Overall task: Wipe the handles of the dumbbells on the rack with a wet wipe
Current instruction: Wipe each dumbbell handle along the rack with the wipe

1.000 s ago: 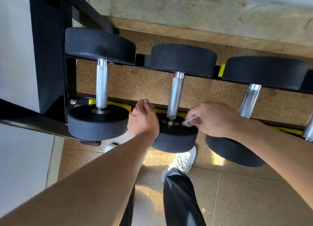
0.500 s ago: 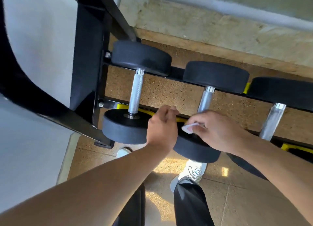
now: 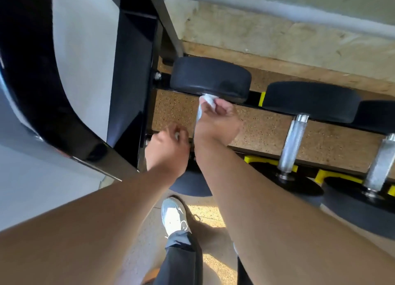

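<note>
Three dumbbells point(image 3: 299, 114) over speckled floor point(image 3: 267, 133)

bare forearms, dark trousers point(image 3: 181, 261), white sneaker point(image 3: 174, 215)

A black steel rack point(image 3: 132, 75) is carrying three dumbbells in a row across its two rails. The leftmost dumbbell point(image 3: 210, 76) is sitting at the rack's left end, hard by the upright. The middle dumbbell point(image 3: 294, 139) is lying just beside it, its near head resting by a yellow cradle point(image 3: 252, 159) on the front rail. The third dumbbell point(image 3: 380, 163) is lying toward the right end.
</note>
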### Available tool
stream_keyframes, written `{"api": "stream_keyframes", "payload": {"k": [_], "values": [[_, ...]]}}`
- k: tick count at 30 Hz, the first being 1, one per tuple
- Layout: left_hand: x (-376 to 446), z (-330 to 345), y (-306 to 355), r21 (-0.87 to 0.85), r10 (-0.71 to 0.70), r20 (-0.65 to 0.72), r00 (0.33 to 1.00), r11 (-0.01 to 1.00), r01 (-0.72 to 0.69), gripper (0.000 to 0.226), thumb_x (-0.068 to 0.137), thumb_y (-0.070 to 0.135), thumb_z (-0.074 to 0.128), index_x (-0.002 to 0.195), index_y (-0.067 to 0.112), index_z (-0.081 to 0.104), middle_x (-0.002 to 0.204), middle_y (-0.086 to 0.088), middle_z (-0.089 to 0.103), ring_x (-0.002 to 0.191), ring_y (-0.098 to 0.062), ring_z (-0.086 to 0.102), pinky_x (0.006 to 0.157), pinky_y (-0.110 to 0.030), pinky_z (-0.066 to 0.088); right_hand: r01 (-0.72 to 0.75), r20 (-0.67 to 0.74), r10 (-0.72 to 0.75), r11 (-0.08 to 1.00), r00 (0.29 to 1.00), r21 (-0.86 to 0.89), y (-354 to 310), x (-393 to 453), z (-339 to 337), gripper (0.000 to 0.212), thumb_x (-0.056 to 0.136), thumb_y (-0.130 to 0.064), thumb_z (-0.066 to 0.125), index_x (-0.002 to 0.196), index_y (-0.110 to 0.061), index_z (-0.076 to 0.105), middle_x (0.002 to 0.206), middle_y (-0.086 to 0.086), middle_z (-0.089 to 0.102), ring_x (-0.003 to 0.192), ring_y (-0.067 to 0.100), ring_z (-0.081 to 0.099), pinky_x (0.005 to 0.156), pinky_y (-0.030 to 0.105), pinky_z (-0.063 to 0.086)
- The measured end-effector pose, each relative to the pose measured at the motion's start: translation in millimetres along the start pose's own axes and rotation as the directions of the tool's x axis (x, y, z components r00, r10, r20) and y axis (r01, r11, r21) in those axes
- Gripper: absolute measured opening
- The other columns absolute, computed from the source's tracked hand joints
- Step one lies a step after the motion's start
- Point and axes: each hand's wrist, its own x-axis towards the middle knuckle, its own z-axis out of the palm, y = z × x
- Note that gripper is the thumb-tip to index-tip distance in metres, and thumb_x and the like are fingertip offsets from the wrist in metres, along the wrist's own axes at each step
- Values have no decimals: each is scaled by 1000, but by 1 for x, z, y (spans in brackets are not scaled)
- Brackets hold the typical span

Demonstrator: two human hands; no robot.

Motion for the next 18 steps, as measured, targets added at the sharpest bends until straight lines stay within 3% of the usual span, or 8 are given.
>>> {"api": "stream_keyframes", "payload": {"k": [3, 6, 11, 13, 15, 18], "values": [[0, -3, -1, -27, 4, 15, 1000, 1000, -3, 26, 100, 31, 41, 101, 21, 64, 87, -7, 67, 76, -28, 53, 66, -33, 40, 84, -24, -90, 982, 996, -170, 4, -1, 1, 28, 85, -30, 80, 109, -22, 71, 99, -8, 73, 85, 5, 64, 67, 13, 42], [1, -3, -3, -35, -14, 52, 999, 999, 16, 26, 100, 33, 40, 103, 24, 65, 90, -7, 69, 82, -31, 59, 70, -35, 46, 114, 71, -98, 956, 993, -271, 6, 1, -6, 27, 91, -42, 71, 107, -20, 72, 94, -9, 71, 81, 6, 61, 70, 19, 43], [2, -5, -3, -28, -11, 82, 997, 1000, 13, 27, 101, 32, 37, 104, 27, 64, 88, -3, 67, 75, -25, 59, 65, -30, 42, -36, 180, 62, 989, 982, -141, -1, 21, -29, 16, 96, -30, 68, 109, -25, 76, 77, -25, 65, 71, -12, 59, 62, 8, 46], [3, -5, -2, -41, -14, 89, 996, 999, 18, 26, 101, 32, 37, 102, 28, 64, 87, -2, 68, 77, -26, 60, 66, -31, 43, 163, 187, -113, 946, 976, -281, -5, 20, -36, 9, 95, -32, 69, 96, -29, 78, 66, -22, 64, 60, -7, 58, 57, 17, 48], [4, -4, -4, -43, -15, 91, 996, 999, 19, 26, 101, 33, 38, 101, 29, 64, 88, -2, 68, 78, -27, 61, 67, -31, 46, 476, 254, -403, 761, 880, -441, -4, 10, -39, 8, 92, -33, 70, 90, -32, 78, 68, -14, 69, 62, 4, 63, 58, 25, 51], [5, -3, -4, -39, -4, 98, 995, 999, 8, 26, 102, 36, 38, 103, 29, 64, 89, -3, 69, 78, -28, 62, 68, -33, 48, 799, 466, -675, 333, 572, -500, -1, 6, -41, 28, 85, -15, 71, 104, -35, 79, 108, -18, 75, 94, 2, 70, 69, 13, 48]]}}
